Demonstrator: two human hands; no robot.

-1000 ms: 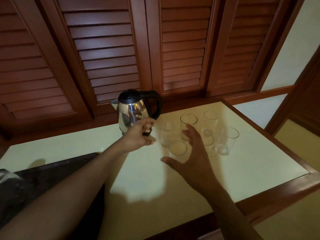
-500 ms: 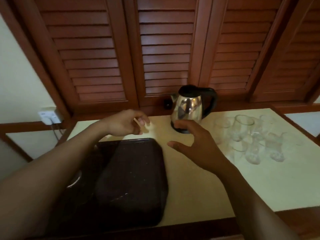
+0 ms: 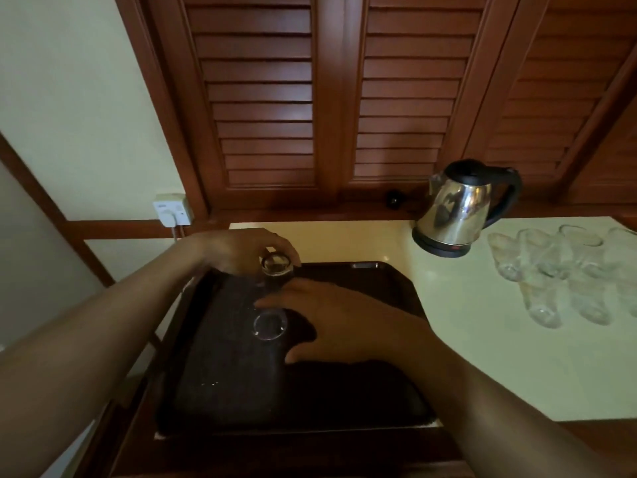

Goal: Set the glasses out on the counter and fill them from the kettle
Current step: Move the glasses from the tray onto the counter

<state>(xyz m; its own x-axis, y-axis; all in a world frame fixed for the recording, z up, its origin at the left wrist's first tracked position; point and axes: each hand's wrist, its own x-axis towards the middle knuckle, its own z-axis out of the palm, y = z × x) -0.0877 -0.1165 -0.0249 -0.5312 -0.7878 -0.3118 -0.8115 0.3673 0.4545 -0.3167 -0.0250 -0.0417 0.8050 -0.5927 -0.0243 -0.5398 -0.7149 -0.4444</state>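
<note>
Kettle (image 3: 455,212) beside clustered glasses (image 3: 548,270), dark tray (image 3: 344,395) left, wall socket (image 3: 171,210) beyond

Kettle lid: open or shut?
Shut. The black lid sits flush on the kettle, which stands upright on the counter.

Dark red-brown louvred doors (image 3: 262,98) fill the view from eleven to two o'clock, their slats catching a dull sheen in soft, dim light. A pale cream wall (image 3: 69,81) takes the ten o'clock side, crossed by wooden trim (image 3: 117,227) of the same colour, with a white socket (image 3: 171,210) and plug at nine o'clock. A small dark knob (image 3: 393,200) sits at the doors' foot, toward two o'clock.
</note>
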